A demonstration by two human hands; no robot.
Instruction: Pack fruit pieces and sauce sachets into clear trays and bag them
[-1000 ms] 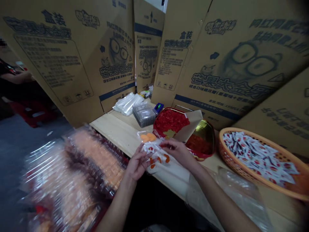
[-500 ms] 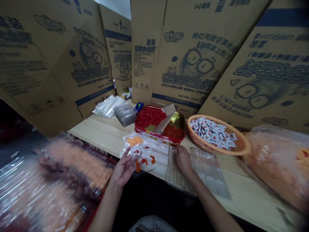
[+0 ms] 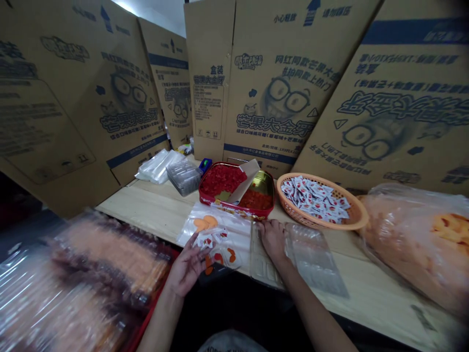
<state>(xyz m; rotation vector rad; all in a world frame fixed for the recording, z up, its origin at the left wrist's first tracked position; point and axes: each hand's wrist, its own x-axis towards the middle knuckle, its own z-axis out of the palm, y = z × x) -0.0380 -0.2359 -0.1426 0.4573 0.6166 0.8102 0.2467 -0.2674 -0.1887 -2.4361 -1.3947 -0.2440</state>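
Tall flattened cardboard boxes (image 3: 264, 83), printed in dark blue with a bespectacled cartoon face, lean side by side along the far edge of a pale wooden table (image 3: 146, 208), some of them upside down. They block most of the view. A sliver of white wall (image 3: 161, 17) shows above them at the far left, brightly lit, and the near left drops into shadow (image 3: 22, 195).

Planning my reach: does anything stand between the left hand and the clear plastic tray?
Yes: a clear plastic bag with sachets and orange pieces lies between the left hand and the clear plastic tray.
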